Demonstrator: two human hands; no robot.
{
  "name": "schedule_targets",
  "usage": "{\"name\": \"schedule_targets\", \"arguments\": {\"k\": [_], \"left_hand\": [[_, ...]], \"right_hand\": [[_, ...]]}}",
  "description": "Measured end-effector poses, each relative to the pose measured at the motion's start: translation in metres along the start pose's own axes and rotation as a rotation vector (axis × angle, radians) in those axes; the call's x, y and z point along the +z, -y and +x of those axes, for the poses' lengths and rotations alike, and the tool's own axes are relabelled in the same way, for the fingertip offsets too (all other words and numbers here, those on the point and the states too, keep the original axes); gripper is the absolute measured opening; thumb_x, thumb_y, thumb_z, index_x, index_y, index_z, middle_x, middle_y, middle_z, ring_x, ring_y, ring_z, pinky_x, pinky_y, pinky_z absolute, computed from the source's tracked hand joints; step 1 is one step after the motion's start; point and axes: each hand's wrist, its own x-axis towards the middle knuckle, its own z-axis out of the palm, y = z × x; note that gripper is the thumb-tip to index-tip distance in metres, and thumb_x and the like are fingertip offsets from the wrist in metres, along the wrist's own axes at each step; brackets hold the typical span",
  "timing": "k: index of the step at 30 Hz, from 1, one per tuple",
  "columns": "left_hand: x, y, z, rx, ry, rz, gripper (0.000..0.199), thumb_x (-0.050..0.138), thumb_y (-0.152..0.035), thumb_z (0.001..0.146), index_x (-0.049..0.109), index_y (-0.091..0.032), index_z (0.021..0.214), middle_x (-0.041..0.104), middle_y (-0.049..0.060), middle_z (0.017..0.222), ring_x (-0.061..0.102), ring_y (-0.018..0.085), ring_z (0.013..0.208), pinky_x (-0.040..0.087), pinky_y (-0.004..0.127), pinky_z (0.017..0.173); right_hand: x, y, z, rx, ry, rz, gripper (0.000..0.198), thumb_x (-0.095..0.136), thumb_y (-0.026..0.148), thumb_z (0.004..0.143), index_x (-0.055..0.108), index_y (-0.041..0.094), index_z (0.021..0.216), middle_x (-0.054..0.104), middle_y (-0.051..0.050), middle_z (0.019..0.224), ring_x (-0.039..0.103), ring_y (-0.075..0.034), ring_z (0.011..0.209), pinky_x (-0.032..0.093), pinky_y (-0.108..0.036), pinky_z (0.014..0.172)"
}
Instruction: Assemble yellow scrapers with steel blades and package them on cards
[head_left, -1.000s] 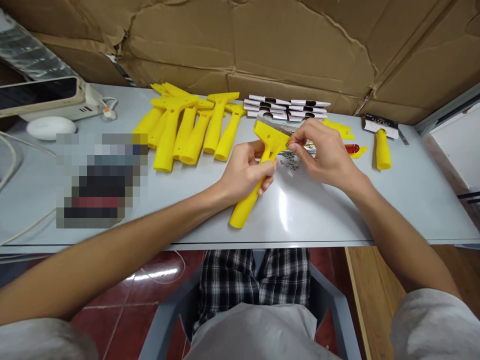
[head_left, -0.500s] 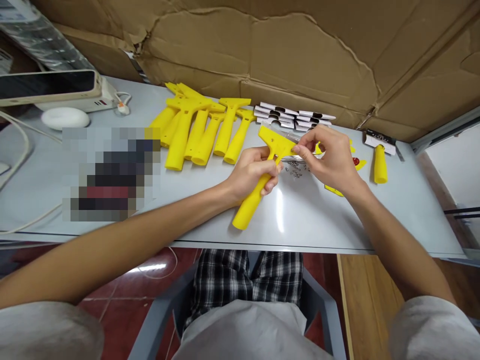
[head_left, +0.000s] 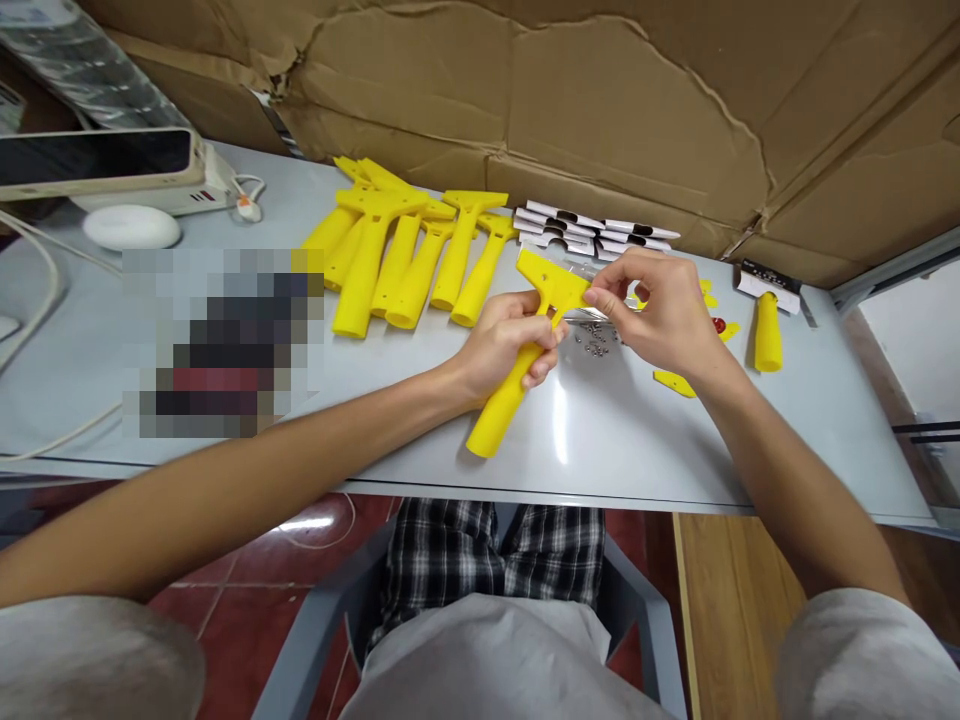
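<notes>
My left hand (head_left: 514, 345) is wrapped round the neck of a yellow plastic scraper handle (head_left: 501, 410), its hollow grip end pointing down toward me. The flat T-shaped head points up and away. At the right corner of that head, my right hand (head_left: 649, 305) is closed, thumb and forefinger pinching the edge; any small part between those fingertips is hidden. On the table just beyond lie several small metal screws (head_left: 595, 345). Partly behind my right hand are small yellow plates (head_left: 675, 383) and a red round piece (head_left: 719, 326).
More yellow scraper handles (head_left: 367, 265) lie piled at back left. Folded white-and-black cards (head_left: 634, 228) are stacked by the cardboard (head_left: 420, 90). Another yellow handle (head_left: 767, 335) lies at right near a carded pack (head_left: 765, 285). A phone (head_left: 94, 165), white mouse-like object (head_left: 131, 228) and cables are left.
The view has shifted slightly, so the things on the table appear a little displaced. Both hands keep nearly the same hold on the scraper handle.
</notes>
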Motion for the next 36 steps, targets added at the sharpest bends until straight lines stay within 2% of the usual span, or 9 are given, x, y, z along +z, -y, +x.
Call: {"name": "schedule_targets", "arguments": {"k": [5, 9, 12, 15, 19, 24, 27, 31, 36], "left_hand": [[-0.003, 0.0, 0.003, -0.008, 0.007, -0.05, 0.016, 0.067, -0.014, 0.059, 0.059, -0.016, 0.073, 0.06, -0.002, 0.067, 0.044, 0.005, 0.035, 0.031, 0.02, 0.031], [-0.007, -0.003, 0.008, -0.019, -0.013, -0.095, 0.018, 0.065, -0.014, 0.058, 0.055, -0.018, 0.072, 0.058, -0.002, 0.067, 0.04, 0.003, 0.035, 0.029, 0.019, 0.03], [-0.007, -0.005, 0.01, -0.017, -0.038, -0.114, 0.02, 0.064, -0.014, 0.057, 0.053, -0.018, 0.073, 0.058, -0.003, 0.069, 0.042, 0.003, 0.037, 0.029, 0.018, 0.03], [-0.006, -0.007, 0.009, -0.027, -0.051, -0.104, 0.021, 0.065, -0.014, 0.056, 0.052, -0.019, 0.071, 0.059, -0.003, 0.07, 0.041, 0.003, 0.036, 0.029, 0.018, 0.03], [-0.006, -0.007, 0.01, -0.039, -0.066, -0.062, 0.021, 0.065, -0.014, 0.055, 0.051, -0.019, 0.069, 0.058, -0.002, 0.068, 0.041, 0.003, 0.034, 0.028, 0.019, 0.029], [-0.006, -0.009, 0.011, -0.015, -0.099, -0.063, 0.021, 0.066, -0.013, 0.054, 0.051, -0.018, 0.068, 0.059, -0.002, 0.067, 0.043, 0.003, 0.035, 0.029, 0.019, 0.03], [-0.007, -0.011, 0.01, -0.011, -0.105, -0.063, 0.02, 0.066, -0.013, 0.054, 0.052, -0.018, 0.067, 0.059, -0.002, 0.068, 0.044, 0.003, 0.036, 0.029, 0.018, 0.03], [-0.006, -0.014, 0.009, 0.01, -0.104, -0.066, 0.021, 0.065, -0.012, 0.056, 0.048, -0.019, 0.067, 0.06, -0.003, 0.07, 0.043, 0.003, 0.035, 0.029, 0.019, 0.03], [-0.006, -0.015, 0.009, 0.005, -0.113, -0.064, 0.022, 0.066, -0.013, 0.056, 0.05, -0.019, 0.07, 0.059, -0.003, 0.067, 0.043, 0.004, 0.037, 0.029, 0.019, 0.031]], "right_hand": [[-0.004, 0.002, 0.001, 0.038, -0.012, 0.035, 0.059, 0.062, 0.069, 0.104, 0.074, 0.011, 0.094, 0.068, -0.008, 0.093, 0.054, -0.007, 0.082, 0.042, -0.024, 0.079], [-0.037, -0.034, -0.012, 0.165, -0.065, -0.082, 0.059, 0.059, 0.071, 0.105, 0.076, 0.014, 0.102, 0.07, -0.01, 0.105, 0.059, -0.01, 0.089, 0.045, -0.027, 0.082], [-0.074, -0.079, -0.037, 0.193, 0.133, -0.317, 0.052, 0.074, 0.067, 0.096, 0.081, 0.019, 0.114, 0.07, -0.011, 0.12, 0.062, -0.016, 0.102, 0.045, -0.032, 0.092], [-0.101, -0.117, -0.066, 0.159, 0.288, -0.415, 0.057, 0.07, 0.069, 0.099, 0.079, 0.025, 0.134, 0.066, -0.012, 0.135, 0.06, -0.021, 0.123, 0.043, -0.038, 0.11], [-0.104, -0.138, -0.084, 0.143, 0.323, -0.381, 0.061, 0.062, 0.074, 0.101, 0.078, 0.024, 0.132, 0.069, -0.012, 0.128, 0.061, -0.021, 0.116, 0.047, -0.041, 0.109], [-0.095, -0.136, -0.085, 0.234, 0.309, -0.272, 0.05, 0.055, 0.062, 0.105, 0.076, 0.024, 0.131, 0.071, -0.008, 0.127, 0.065, -0.018, 0.111, 0.053, -0.036, 0.102], [-0.096, -0.139, -0.085, 0.259, 0.267, -0.204, 0.052, 0.051, 0.059, 0.108, 0.073, 0.02, 0.134, 0.07, -0.01, 0.13, 0.067, -0.016, 0.109, 0.054, -0.033, 0.097], [-0.097, -0.14, -0.085, 0.25, 0.11, -0.037, 0.065, 0.062, 0.074, 0.101, 0.072, 0.017, 0.129, 0.072, -0.013, 0.124, 0.07, -0.012, 0.106, 0.056, -0.026, 0.092], [-0.11, -0.119, -0.077, 0.243, -0.228, 0.283, 0.061, 0.085, 0.066, 0.087, 0.07, 0.014, 0.117, 0.073, -0.014, 0.108, 0.074, -0.012, 0.091, 0.063, -0.025, 0.084]]}}
